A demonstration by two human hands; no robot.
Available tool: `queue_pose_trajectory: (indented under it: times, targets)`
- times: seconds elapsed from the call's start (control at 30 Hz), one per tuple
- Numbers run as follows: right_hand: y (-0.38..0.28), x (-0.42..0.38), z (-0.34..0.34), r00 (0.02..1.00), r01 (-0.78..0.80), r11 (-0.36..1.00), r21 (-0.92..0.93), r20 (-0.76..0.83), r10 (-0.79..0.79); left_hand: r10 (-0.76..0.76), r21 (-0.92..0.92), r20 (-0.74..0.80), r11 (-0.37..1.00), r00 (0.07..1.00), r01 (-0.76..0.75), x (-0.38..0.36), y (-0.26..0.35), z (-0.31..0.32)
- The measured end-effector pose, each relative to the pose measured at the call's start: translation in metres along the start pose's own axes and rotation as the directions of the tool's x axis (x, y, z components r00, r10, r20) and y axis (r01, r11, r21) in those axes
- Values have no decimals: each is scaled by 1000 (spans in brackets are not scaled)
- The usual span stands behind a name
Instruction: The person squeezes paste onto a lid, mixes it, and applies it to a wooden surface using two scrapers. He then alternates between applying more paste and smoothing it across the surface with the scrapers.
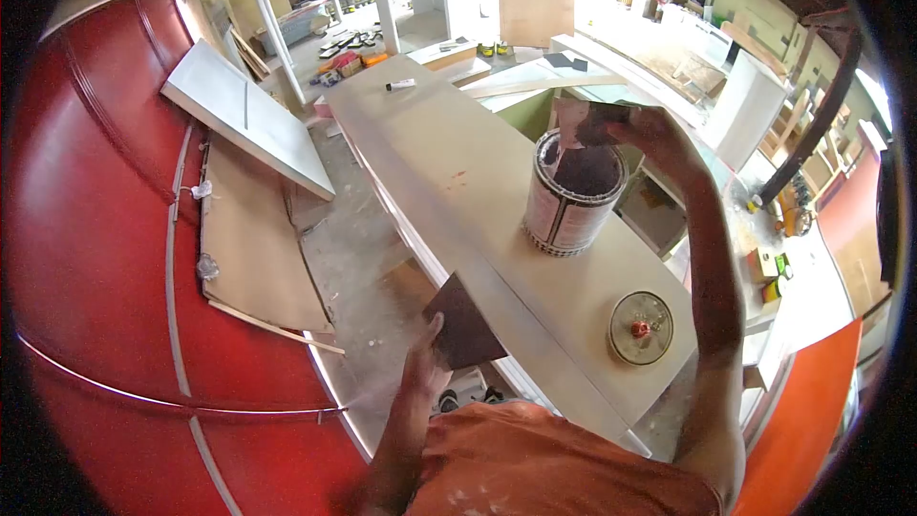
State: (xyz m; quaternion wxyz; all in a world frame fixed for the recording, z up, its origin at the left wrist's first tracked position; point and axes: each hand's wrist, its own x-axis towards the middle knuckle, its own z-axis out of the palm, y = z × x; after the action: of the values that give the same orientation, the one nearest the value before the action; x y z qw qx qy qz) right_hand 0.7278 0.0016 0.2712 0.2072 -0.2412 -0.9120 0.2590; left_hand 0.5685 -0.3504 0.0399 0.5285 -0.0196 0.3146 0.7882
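Observation:
An open metal can [569,205] with a stained rim and dark inside stands on the long beige board [478,191]. Over its mouth, my right hand [642,129] grips a flat scraper [576,122] smeared with paste, its fingers closed round the dark end. My left hand [426,359] holds a dark square plate [464,327] beside the board's near left edge, thumb on top. The round lid [640,328], with a reddish lump at its middle, lies on the board at the near right.
A small tube [401,84] lies toward the board's far end. Red panels [95,220] line the left, with a white panel [244,115] leaning there. An orange panel [802,420] is at lower right. Yellow-green cans [776,289] stand at right.

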Motion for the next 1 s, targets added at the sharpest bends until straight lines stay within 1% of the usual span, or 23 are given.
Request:
queue_pose_trajectory:
  times: [0.03, 0.07, 0.1, 0.13, 0.17, 0.2, 0.23, 0.27, 0.3, 0.33, 0.37, 0.43, 0.47, 0.5, 0.57, 0.6, 0.63, 0.7, 0.77, 0.9, 0.93, 0.97, 1.0]
  targets:
    - [-18, -15, -2, 996, 3, 999, 39, -89, 0, -17, 41, 95, 999, 995, 14, 9, 0, 18]
    - [-32, -31, -2, 984, 7, 997, 79, -176, 7, -27, 34, 99, 999, 995, 24, 21, -4, 27]
    - [-40, -46, -1, 985, -4, 998, 69, -174, 16, 170, 417, 270, 866, 948, -275, 35, -10, 32]
    - [-47, -61, 0, 966, 95, 994, 54, -248, -79, 262, 652, 496, 517, 828, -554, 48, -15, 42]
    - [-50, -77, 4, 932, 191, 981, 32, -320, -171, 252, 649, 498, 526, 830, -549, 52, -18, 69]
    - [-50, -96, 12, 921, 205, 970, 130, -361, -146, 106, 387, 337, 890, 935, -240, 47, -19, 104]
    - [-49, -115, 23, 910, 220, 949, 226, -398, -117, -119, -5, 242, 992, 963, 124, 41, -22, 129]
    - [-50, -134, 35, 910, 291, 856, 426, -399, -111, -133, -9, 239, 990, 962, 140, 37, -27, 141]
    - [-51, -154, 48, 911, 344, 717, 606, -400, -100, -147, -78, 323, 980, 935, 182, 33, -33, 149]
    - [-51, -176, 58, 906, 389, 744, 544, -373, -201, -152, -144, 408, 963, 900, 228, 32, -39, 152]
    - [-50, -190, 65, 890, 441, 761, 476, -340, -304, -165, -141, 413, 960, 896, 242, 33, -47, 151]
    - [-51, -201, 75, 804, 581, 771, 263, -336, -491, -307, -151, 374, 911, 875, 384, 26, -58, 147]
    - [-48, -217, 85, 870, 470, 829, 304, -316, -378, -271, -166, 393, 919, 879, 358, 14, -60, 154]
    - [-48, -225, 89, 879, 447, 842, 301, -324, -351, -302, -153, 390, 910, 870, 385, 11, -64, 153]
    - [-51, -237, 93, 888, 377, 924, 65, -309, -340, -330, -89, 442, 909, 834, 407, 5, -70, 149]
    - [-51, -242, 92, 893, 366, 930, -25, -273, -359, -385, -82, 523, 866, 761, 494, 7, -73, 141]
    - [-50, -249, 93, 898, 343, 939, -32, -281, -338, -408, -71, 524, 854, 748, 516, 2, -76, 138]
    - [-45, -259, 94, 893, 362, 913, -189, -212, -398, -426, -13, 494, 868, 758, 496, -5, -77, 135]
    - [-52, -269, 91, 913, 327, 921, -210, -182, -366, -459, 43, 480, 863, 748, 503, -6, -78, 124]
    - [-63, -287, 90, 957, 199, 950, -240, -161, -241, -412, 165, 514, 908, 752, 385, -16, -67, 115]
    - [-65, -290, 88, 959, 202, 914, -353, -119, -258, -390, 222, 521, 921, 760, 320, -18, -64, 114]
    - [-68, -291, 86, 960, 207, 865, -458, -75, -269, -400, 232, 528, 916, 749, 326, -21, -61, 113]
    - [-76, -292, 80, 974, 175, 835, -522, -33, -224, -428, 219, 470, 904, 772, 367, -26, -57, 111]
